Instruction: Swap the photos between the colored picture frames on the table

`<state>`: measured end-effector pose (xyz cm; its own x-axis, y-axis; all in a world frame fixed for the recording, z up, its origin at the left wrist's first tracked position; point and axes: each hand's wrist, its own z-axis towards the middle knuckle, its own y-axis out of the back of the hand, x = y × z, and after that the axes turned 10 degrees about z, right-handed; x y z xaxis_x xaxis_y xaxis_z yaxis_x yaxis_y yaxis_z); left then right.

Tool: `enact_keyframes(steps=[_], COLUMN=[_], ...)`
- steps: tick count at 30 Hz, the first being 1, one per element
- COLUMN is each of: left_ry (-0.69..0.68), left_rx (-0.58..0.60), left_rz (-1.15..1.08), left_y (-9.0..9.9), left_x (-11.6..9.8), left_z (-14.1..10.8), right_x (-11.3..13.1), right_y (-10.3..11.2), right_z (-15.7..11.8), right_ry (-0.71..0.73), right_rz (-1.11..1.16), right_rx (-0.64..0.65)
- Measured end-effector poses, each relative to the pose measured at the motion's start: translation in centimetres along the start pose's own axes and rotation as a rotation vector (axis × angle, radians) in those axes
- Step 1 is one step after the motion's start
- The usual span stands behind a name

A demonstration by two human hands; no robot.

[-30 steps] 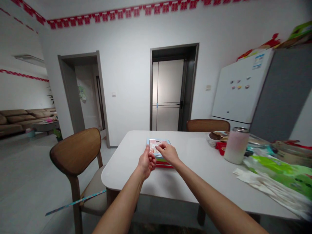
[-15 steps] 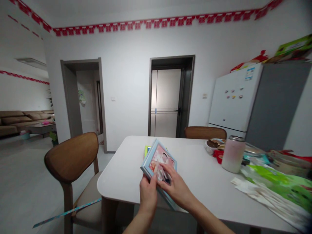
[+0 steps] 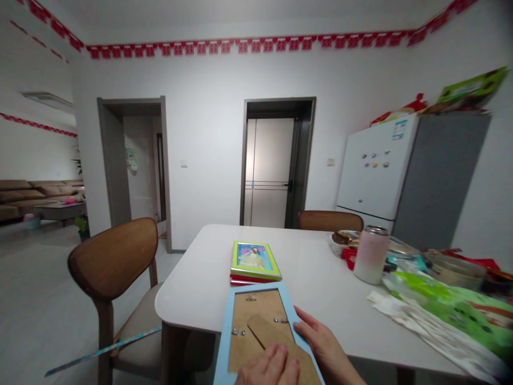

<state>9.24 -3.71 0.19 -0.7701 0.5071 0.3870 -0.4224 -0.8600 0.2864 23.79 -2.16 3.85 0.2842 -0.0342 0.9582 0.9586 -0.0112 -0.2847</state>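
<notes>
A light-blue picture frame [image 3: 225, 336] is held with its brown backing board and stand towards me, at the table's front edge. My right hand [image 3: 326, 345] grips its right edge, thumb near the rim and fingers behind. Low on the backing, by the stand, my left hand [image 3: 269, 366] has its bent fingers pressed together; its palm is cut off by the picture's bottom. Small metal clips show on the backing. Just beyond lies a green picture frame [image 3: 256, 258] with a figure in a pale dress, stacked on a red frame [image 3: 244, 280].
On the right of the white table [image 3: 192, 283] stand a pink bottle [image 3: 372, 255], a green packet [image 3: 449, 302] and a white cloth [image 3: 425, 326]. A wooden chair [image 3: 116, 256] is at the left, another chair [image 3: 331, 220] at the far side.
The blue frame has been turned from its picture side to its back and lowered towards me. The green and red frames behind it have come into fuller view.
</notes>
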Motion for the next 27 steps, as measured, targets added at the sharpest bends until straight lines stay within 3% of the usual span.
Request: enact_keyframes(steps=[6, 9, 12, 14, 16, 21, 27], left_ry=[0.015, -0.005, 0.018, 0.066, 0.117, 0.206, 0.46], left_rx=[0.027, 0.177, 0.444, 0.617, 0.711, 0.805, 0.824], left_rz=[-0.052, -0.097, -0.212, -0.32, -0.414, -0.549, -0.529], left_y=[-3.0, -3.5, -3.5, -3.5, -3.5, -3.0, -0.7], left_x=[-1.4, -1.8, -1.8, -1.6, -1.3, 0.2, 4.6], left_z=[-1.7, -2.4, -2.3, -1.8, -0.9, 0.5, -1.6], right_x=[-2.3, -3.2, -3.6, -3.6, -3.5, -3.5, -3.2], right_y=[2.4, 3.2, 3.5, 3.3, 3.2, 3.0, 2.6], right_z=[3.8, 5.0, 5.9, 6.5, 7.1, 8.3, 8.1], right_ry=[0.14, 0.195, 0.259, 0.299, 0.324, 0.335, 0.312], right_rz=[-0.615, -0.876, -1.065, -1.137, -1.177, -1.256, -1.291], right_rx=[-0.035, -0.057, -0.07, -0.037, -0.011, -0.024, -0.088])
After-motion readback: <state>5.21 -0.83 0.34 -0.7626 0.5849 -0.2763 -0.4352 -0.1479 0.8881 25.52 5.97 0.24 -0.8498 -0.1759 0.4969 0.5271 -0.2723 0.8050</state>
